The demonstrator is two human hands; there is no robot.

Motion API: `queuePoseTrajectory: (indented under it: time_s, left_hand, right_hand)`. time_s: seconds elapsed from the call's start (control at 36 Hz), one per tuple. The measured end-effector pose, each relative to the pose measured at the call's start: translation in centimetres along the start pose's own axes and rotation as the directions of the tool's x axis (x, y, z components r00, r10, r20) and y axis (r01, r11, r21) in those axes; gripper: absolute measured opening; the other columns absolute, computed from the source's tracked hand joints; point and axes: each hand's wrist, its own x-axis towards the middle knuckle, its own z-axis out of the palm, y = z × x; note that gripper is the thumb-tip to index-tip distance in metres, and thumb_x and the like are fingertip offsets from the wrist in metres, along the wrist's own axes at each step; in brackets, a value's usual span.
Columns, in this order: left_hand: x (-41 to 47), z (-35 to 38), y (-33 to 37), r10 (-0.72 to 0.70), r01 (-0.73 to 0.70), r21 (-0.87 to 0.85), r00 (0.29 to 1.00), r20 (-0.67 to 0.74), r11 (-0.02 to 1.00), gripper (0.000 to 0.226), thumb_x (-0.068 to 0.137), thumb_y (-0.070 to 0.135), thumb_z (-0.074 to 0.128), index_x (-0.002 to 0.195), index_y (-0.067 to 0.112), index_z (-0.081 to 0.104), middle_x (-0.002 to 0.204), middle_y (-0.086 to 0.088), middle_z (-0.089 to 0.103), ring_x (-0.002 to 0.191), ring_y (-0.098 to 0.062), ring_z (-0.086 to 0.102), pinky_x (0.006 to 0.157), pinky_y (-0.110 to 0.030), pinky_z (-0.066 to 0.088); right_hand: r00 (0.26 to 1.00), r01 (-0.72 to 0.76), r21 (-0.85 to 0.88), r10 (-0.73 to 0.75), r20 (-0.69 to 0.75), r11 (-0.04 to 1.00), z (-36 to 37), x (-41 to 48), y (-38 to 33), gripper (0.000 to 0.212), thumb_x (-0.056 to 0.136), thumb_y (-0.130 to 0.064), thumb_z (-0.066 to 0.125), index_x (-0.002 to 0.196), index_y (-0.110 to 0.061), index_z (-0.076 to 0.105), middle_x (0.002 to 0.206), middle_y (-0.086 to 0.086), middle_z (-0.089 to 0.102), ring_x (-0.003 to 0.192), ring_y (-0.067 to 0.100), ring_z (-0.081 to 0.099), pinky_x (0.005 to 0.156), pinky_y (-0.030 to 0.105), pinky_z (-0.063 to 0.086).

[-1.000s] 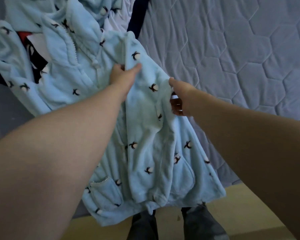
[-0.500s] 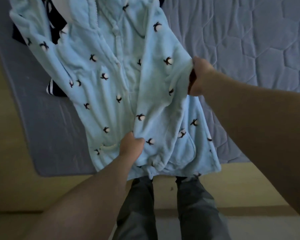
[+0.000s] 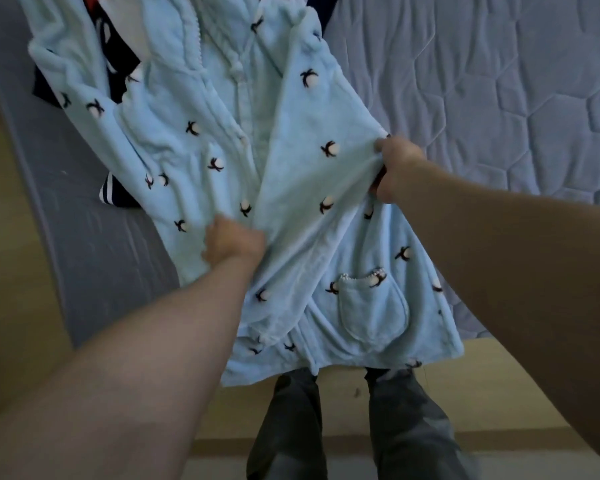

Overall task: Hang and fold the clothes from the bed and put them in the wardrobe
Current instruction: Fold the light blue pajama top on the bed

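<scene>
Robe [image 3: 291, 237]: pale blue fleece on your bed [image 3: 499, 98]; hem overhangs at 6 o'clock, collar cut off at 12.
Left hand [image 3: 231, 242]: fist bunching the front panel's edge.
Right hand [image 3: 397, 171]: clenched on that panel towards 3 o'clock; fingertips hidden.
Dark garments [image 3: 122, 64]: 11 o'clock, mostly buried, perhaps two.

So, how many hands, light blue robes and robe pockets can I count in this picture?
Hands: 2, the left hand and the right hand, both gripping the robe
Light blue robe: 1
Visible pocket: 1
Total: 4
</scene>
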Motion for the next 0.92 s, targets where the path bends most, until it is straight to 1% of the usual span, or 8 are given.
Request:
queuePoseTrajectory:
  time_s: [0.08,0.17,0.33,0.44,0.58,0.72,0.83,0.92]
  left_hand:
    - [1.6,-1.8,7.3,0.327,-0.339,-0.189,0.941,-0.092,0.922,0.023,0.086,0.023,0.057,0.107,0.014,0.06,0.114,-0.009,0.063,0.105,-0.031,0.061,0.089,-0.037,0.05]
    - [2.8,-3.3,14.2,0.491,-0.487,-0.311,0.868,-0.071,0.816,0.034,0.093,0.041,0.056,0.111,0.013,0.058,0.109,-0.002,0.064,0.098,-0.023,0.062,0.079,-0.03,0.048]
    - [5.4,-4.4,23.9,0.45,-0.458,-0.19,0.889,-0.087,0.868,0.053,0.101,0.051,0.043,0.131,0.01,0.057,0.135,-0.008,0.06,0.12,-0.026,0.057,0.088,-0.029,0.042]
    - [5.5,-5.2,27.4,0.503,-0.529,-0.071,0.835,-0.223,0.846,0.03,0.099,0.042,0.046,0.085,0.02,0.06,0.117,0.001,0.065,0.105,-0.021,0.06,0.075,-0.025,0.033]
    - [4.1,-5.4,31.7,0.574,-0.59,-0.172,0.807,-0.136,0.789,0.047,0.102,0.044,0.042,0.132,0.013,0.06,0.134,-0.005,0.062,0.124,-0.025,0.057,0.092,-0.028,0.043]
    - [4.8,-3.5,31.2,0.576,-0.572,-0.186,0.817,-0.036,0.799,0.044,0.099,0.039,0.048,0.132,0.012,0.058,0.132,-0.007,0.063,0.121,-0.025,0.059,0.099,-0.032,0.048]
    - [3.5,-2.4,25.6,0.615,-0.686,-0.199,0.72,-0.321,0.7,0.025,0.094,0.034,0.056,0.111,0.015,0.054,0.115,-0.001,0.06,0.099,-0.018,0.059,0.081,-0.022,0.043]
    - [2.1,-1.0,18.1,0.592,-0.673,-0.078,0.694,-0.409,0.736,0.026,0.09,0.031,0.054,0.109,0.012,0.059,0.113,-0.006,0.058,0.102,-0.026,0.057,0.09,-0.037,0.045]
  right_hand:
    - [1.0,0.023,0.003,-0.023,0.009,1.0,-0.1,0.5,0.1,0.02,0.092,-0.019,0.064,0.112,-0.019,0.066,0.101,0.008,0.073,0.086,0.031,0.071,0.077,0.051,0.061]
    - [0.999,0.024,0.032,-0.025,0.022,0.999,-0.3,1.3,0.2,0.027,0.09,-0.026,0.067,0.115,-0.018,0.065,0.101,0.008,0.073,0.088,0.033,0.072,0.08,0.052,0.06]
    - [0.999,0.025,0.079,-0.028,0.034,0.997,-0.5,2.6,0.2,0.023,0.087,-0.029,0.069,0.107,-0.019,0.066,0.101,0.008,0.073,0.084,0.033,0.072,0.075,0.055,0.06]
    - [0.999,0.01,0.124,-0.014,0.029,0.992,-1.0,3.2,-0.6,0.029,0.087,-0.023,0.065,0.113,-0.013,0.065,0.105,0.01,0.071,0.088,0.034,0.071,0.08,0.057,0.059]
    - [0.999,0.037,0.22,-0.034,-0.018,0.975,-2.1,4.0,-2.0,0.032,0.089,-0.024,0.061,0.118,-0.013,0.065,0.103,0.009,0.072,0.087,0.032,0.071,0.083,0.053,0.059]
    - [0.999,0.051,0.178,-0.051,-0.003,0.983,-2.7,4.1,-2.0,0.023,0.094,-0.023,0.056,0.112,-0.011,0.063,0.11,0.01,0.071,0.095,0.03,0.07,0.088,0.049,0.058]
    - [0.999,0.049,0.178,-0.051,0.004,0.983,-2.9,3.1,-1.7,0.014,0.089,-0.03,0.063,0.092,-0.016,0.065,0.091,0.007,0.075,0.081,0.029,0.073,0.072,0.051,0.06]
    - [0.996,0.085,0.105,-0.082,-0.037,0.991,-2.7,2.2,-1.4,0.015,0.09,-0.026,0.059,0.099,-0.014,0.062,0.099,0.009,0.072,0.089,0.031,0.071,0.082,0.053,0.06]
